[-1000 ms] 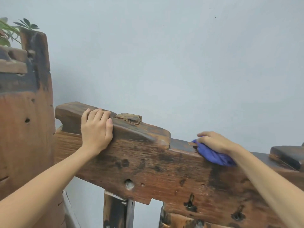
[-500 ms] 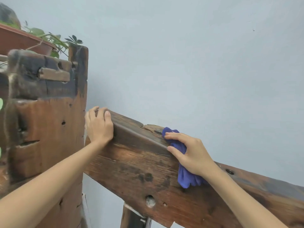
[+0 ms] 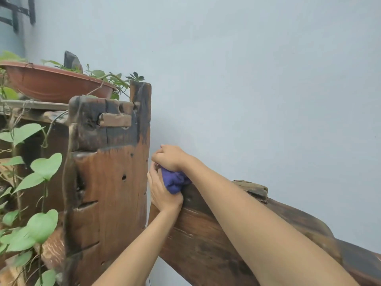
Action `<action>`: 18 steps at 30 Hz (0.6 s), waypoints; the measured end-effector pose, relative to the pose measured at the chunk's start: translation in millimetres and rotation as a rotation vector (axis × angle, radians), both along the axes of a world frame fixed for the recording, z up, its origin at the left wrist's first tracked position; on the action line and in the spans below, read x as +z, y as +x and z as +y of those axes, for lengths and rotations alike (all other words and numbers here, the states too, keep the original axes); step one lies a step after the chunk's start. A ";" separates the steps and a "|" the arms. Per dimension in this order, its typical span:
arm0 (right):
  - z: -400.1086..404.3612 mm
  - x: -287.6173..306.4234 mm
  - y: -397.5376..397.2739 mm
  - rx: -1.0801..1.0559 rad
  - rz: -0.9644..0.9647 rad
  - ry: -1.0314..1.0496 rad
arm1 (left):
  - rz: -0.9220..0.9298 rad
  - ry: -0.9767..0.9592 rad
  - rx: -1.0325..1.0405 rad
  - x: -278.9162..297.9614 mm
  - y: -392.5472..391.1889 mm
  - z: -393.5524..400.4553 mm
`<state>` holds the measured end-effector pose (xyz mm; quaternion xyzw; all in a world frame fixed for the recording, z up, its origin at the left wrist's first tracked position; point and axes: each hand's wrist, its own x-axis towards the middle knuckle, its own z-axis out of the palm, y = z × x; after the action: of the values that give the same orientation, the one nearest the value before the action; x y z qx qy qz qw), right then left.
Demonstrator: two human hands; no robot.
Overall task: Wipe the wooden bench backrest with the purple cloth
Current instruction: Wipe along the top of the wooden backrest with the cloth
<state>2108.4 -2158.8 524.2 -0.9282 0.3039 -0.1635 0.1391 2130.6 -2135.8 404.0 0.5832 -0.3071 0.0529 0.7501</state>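
Fingers (image 3: 158,155) of right hand (image 3: 170,157) curled down over purple cloth (image 3: 175,181), bunching it against the top left end of the backrest (image 3: 206,240). Left hand (image 3: 162,193) just below, fingers wrapped round the same end of the rail, touching the cloth's left side; palm hidden, so firmness of that hold not clear. Cloth wadded between both hands, pressed where the rail meets the tall post (image 3: 111,182). Rail sloping down to the right under the right forearm, a raised wooden block (image 3: 252,188) further along it, pale wall (image 3: 268,79) behind.

Likely trouble: cloth snagging on rough, cracked grain or in the narrow gap at the post, pulling loose from the fingers; knuckles scraping the post's edge on a hard stroke; a wide sweep of the elbow catching the vines (image 3: 41,168) at left.

Brown pot (image 3: 55,83) on a shelf beyond the post, filled with leafy green plants and a dark stone-like piece; soil not visible.
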 end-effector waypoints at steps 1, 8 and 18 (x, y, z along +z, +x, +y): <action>-0.9 0.6 -1.9 -0.027 0.019 -0.010 | -0.010 0.015 0.010 0.2 0.9 0.0; -15.0 -30.0 -132.5 -0.274 0.042 -0.043 | 0.071 -0.004 0.045 4.4 -5.5 2.8; -36.3 -24.2 -100.1 -0.222 -0.055 0.165 | 0.078 -0.024 0.078 -5.6 -5.8 -1.8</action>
<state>2008.3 -2195.1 500.0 -0.8694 0.4133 -0.1776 0.2042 2124.8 -2137.7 398.4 0.5873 -0.2540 0.0628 0.7659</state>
